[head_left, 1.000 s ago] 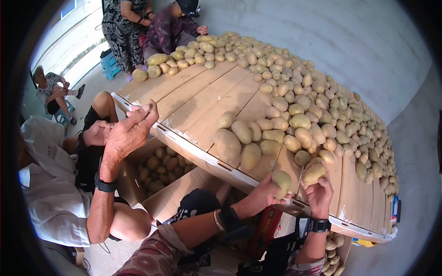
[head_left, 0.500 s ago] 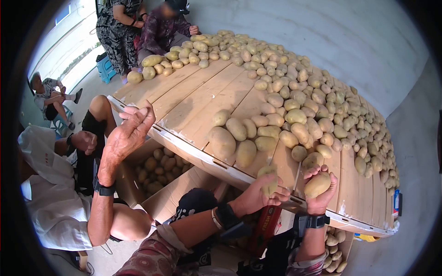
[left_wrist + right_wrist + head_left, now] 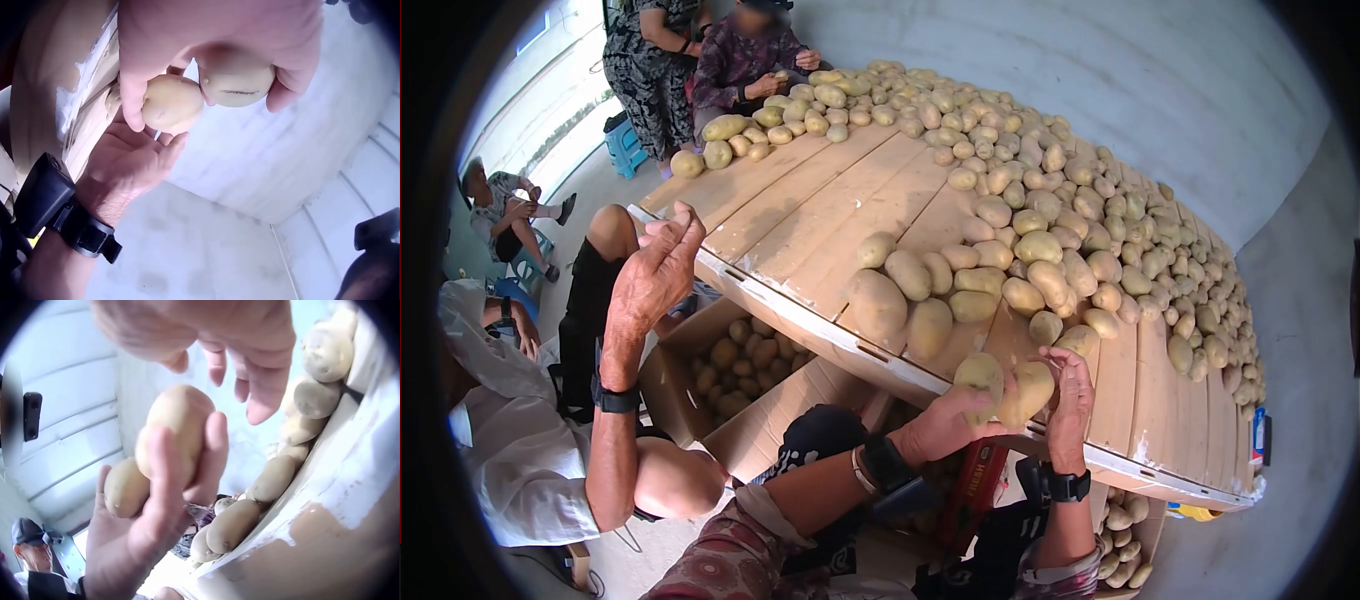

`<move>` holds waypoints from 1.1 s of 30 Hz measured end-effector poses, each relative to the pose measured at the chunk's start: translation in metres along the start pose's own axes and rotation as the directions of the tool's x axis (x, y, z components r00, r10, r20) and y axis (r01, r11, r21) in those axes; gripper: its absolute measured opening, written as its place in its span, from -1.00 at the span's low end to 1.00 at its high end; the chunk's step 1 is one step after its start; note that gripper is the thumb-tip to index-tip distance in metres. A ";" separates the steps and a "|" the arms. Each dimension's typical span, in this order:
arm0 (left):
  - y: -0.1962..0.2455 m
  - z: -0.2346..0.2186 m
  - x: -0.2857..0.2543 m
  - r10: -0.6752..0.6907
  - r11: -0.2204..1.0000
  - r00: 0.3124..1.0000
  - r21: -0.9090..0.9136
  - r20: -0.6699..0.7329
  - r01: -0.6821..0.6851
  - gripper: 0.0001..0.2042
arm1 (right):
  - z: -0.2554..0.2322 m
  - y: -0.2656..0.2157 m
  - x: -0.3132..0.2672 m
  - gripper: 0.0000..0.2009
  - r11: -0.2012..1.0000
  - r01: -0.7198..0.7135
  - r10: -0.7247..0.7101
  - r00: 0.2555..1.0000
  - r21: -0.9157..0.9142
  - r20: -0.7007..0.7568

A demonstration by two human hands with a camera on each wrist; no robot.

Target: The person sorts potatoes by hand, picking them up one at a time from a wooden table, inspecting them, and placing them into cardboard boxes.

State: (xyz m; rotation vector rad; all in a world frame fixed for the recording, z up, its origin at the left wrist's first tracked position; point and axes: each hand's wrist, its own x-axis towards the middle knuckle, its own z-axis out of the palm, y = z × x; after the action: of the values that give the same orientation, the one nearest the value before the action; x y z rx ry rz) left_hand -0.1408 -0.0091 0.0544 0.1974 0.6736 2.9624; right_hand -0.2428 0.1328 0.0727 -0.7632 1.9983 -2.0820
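Note:
Two potatoes sit side by side in my left hand (image 3: 945,424) above the table's front edge. One potato (image 3: 240,90) carries a thin dark line and lies under the palm in the left wrist view. Fingers of the same hand pinch the other, yellower potato (image 3: 1027,393) at its side. My right hand (image 3: 1070,408) is just to the right, its fingers loosely spread and a gap between them and the potatoes in the right wrist view. Several larger potatoes (image 3: 878,303) lie on the wooden table (image 3: 800,262) beyond my hands.
A long heap of potatoes (image 3: 1135,250) covers the table's back and right. Below the edge stand a cardboard box (image 3: 775,410) with potatoes and a red box (image 3: 975,492). At left a seated person raises a hand (image 3: 652,285) by the table corner. Others are farther back.
The potato my right hand held has passed into my left hand, beside the one there. My right hand has come away from it. The neighbour's farther hand has dropped lower.

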 end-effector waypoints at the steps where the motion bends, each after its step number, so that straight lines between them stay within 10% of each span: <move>1: 0.002 -0.001 0.000 0.001 1.000 1.000 -0.001 0.000 -0.001 -0.60 | -0.002 0.003 0.001 -0.65 0.999 -0.030 0.030 0.999 0.020 -0.021; 10: 0.009 0.001 0.005 0.315 0.916 0.949 0.261 0.004 -0.305 -0.63 | 0.012 -0.008 -0.001 -0.46 0.696 -0.510 0.465 0.856 0.505 0.225; 12: 0.008 -0.001 0.005 0.276 0.805 0.948 0.501 0.156 -0.317 -0.64 | 0.007 -0.003 -0.002 -0.45 0.594 -0.525 0.485 0.838 0.610 0.249; 18: 0.007 0.001 0.001 0.094 0.903 0.994 0.417 0.046 -0.105 -0.68 | -0.011 0.002 0.005 -0.62 0.409 -0.315 0.442 0.889 0.856 0.117; 24: 0.001 -0.006 0.006 -0.194 0.955 0.978 -0.210 0.082 0.207 -0.55 | -0.011 0.005 0.001 -0.72 0.702 -0.066 0.123 0.992 0.709 -0.029; 33: -0.005 0.003 0.000 -0.207 0.978 0.978 -0.011 0.020 0.208 -0.40 | 0.004 -0.005 -0.007 -0.75 0.785 -0.065 0.050 0.998 0.616 0.041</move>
State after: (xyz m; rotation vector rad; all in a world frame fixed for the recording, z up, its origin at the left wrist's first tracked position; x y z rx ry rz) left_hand -0.1400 -0.0037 0.0547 0.1442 0.6311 2.7611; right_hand -0.2339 0.1328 0.0756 -0.5712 1.1563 -2.4493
